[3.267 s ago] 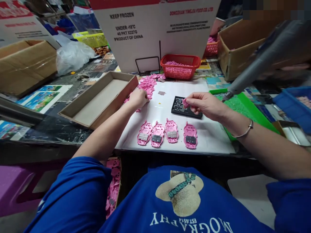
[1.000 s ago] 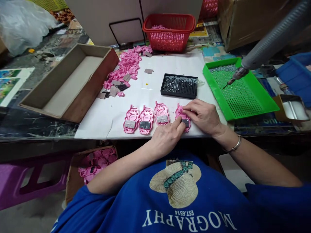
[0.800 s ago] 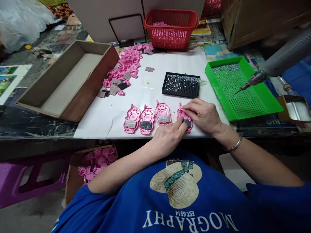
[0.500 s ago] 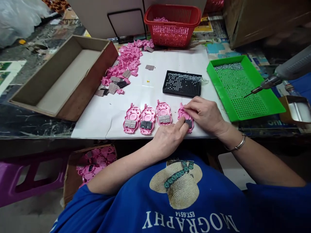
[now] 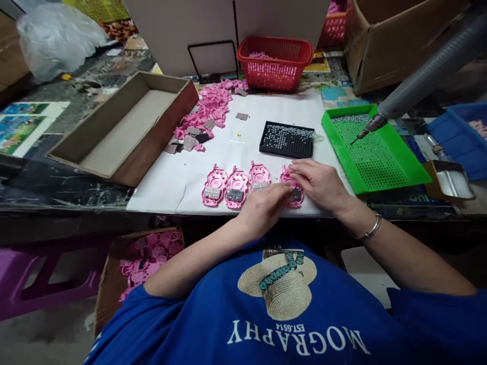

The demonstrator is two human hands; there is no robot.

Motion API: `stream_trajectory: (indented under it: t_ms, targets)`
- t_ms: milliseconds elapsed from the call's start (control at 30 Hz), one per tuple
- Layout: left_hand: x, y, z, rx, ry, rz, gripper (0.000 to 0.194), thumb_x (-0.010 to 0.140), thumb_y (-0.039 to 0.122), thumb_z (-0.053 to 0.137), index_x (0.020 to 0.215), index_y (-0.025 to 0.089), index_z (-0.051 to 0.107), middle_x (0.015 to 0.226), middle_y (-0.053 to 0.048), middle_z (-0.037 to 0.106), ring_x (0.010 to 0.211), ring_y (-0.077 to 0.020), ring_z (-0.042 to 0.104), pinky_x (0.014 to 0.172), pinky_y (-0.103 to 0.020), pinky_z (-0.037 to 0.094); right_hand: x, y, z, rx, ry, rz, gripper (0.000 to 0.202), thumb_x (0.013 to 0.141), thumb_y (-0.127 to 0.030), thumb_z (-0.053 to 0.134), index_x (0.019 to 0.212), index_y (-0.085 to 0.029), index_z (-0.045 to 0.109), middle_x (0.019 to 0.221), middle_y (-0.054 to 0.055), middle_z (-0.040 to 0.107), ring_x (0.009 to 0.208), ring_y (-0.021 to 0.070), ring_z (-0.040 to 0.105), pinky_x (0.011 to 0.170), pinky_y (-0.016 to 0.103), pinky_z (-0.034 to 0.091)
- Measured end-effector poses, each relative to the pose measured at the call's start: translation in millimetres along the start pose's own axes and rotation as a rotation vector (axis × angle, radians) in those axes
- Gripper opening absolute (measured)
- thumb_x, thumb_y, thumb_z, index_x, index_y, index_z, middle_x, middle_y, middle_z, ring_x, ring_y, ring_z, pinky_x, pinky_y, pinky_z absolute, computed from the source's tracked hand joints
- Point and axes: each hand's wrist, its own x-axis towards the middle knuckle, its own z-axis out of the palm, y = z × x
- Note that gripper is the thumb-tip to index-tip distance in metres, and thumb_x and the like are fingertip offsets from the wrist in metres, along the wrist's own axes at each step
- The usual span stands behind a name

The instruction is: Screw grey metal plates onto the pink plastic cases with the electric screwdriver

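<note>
Both hands are at the rightmost pink casing [image 5: 296, 198], which lies on the white sheet and has a dark plate in its lower half. My right hand [image 5: 321, 183] pinches the casing's upper end near its stub. From the left, my left hand [image 5: 265, 205] reaches over the casing with its fingers together, covering part of it. Left of my hands lie a pink casing with a grey plate [image 5: 214, 186], one with a dark plate [image 5: 236, 187], and another with a grey plate [image 5: 259, 175], its lower part hidden by my left hand.
Beyond the hands sits a black tray of screws [image 5: 286, 140]. A green tray [image 5: 403, 175] is at the right, with a powered screwdriver [image 5: 411, 91] hanging over it. Pink parts [image 5: 213, 104] are heaped beside a cardboard tray [image 5: 160, 129]. A red basket [image 5: 274, 71] stands behind.
The camera view has shifted, moving the table items in the picture. My left hand now covers more of the third and rightmost casings. My right hand stays at the rightmost casing's top.
</note>
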Motion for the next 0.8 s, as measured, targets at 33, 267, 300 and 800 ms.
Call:
stream_trajectory:
  t_ms: [33, 267, 300, 800]
  targets:
    - [1, 1, -4.3, -0.117, 0.063, -0.053, 0.019, 0.098, 0.026, 0.057, 0.11, 0.017, 0.068, 0.111, -0.01, 0.075, 0.097, -0.0185, 0.071, 0.085, -0.03, 0.055, 0, -4, -4, 0.071, 0.07, -0.005, 0.018, 0.095, -0.022, 0.058, 0.103, -0.019, 0.073, 0.107, 0.009, 0.075, 0.097, 0.0197, 0.07, 0.085, 0.034, 0.056]
    - [3, 10, -35.4, -0.685, 0.014, -0.42, 0.07, 0.088, 0.037, 0.072, 0.15, 0.02, 0.044, 0.081, 0.0, 0.07, 0.044, -0.0069, 0.049, 0.043, -0.021, 0.043, 7, -37, -17, 0.444, -0.03, -0.14, 0.023, 0.094, -0.022, 0.062, 0.115, -0.023, 0.072, 0.105, 0.005, 0.075, 0.092, 0.0152, 0.07, 0.081, 0.029, 0.056]
    - [2, 10, -37.5, -0.711, -0.001, -0.429, 0.074, 0.087, 0.038, 0.073, 0.152, 0.021, 0.042, 0.081, 0.0, 0.069, 0.042, -0.0068, 0.049, 0.041, -0.02, 0.042, 9, -38, -16, 0.476, -0.077, -0.156, 0.024, 0.095, -0.023, 0.062, 0.117, -0.024, 0.072, 0.104, 0.005, 0.075, 0.092, 0.0148, 0.069, 0.081, 0.029, 0.056]
    - [-11, -3, -54.0, -0.684, 0.062, -0.433, 0.043, 0.096, 0.045, 0.06, 0.126, 0.014, 0.062, 0.065, 0.004, 0.063, 0.037, -0.0035, 0.045, 0.035, -0.015, 0.034, 19, -37, -12, 0.467, -0.116, -0.113, 0.017, 0.095, -0.027, 0.063, 0.107, -0.019, 0.072, 0.099, 0.005, 0.076, 0.087, 0.0141, 0.07, 0.078, 0.026, 0.054]
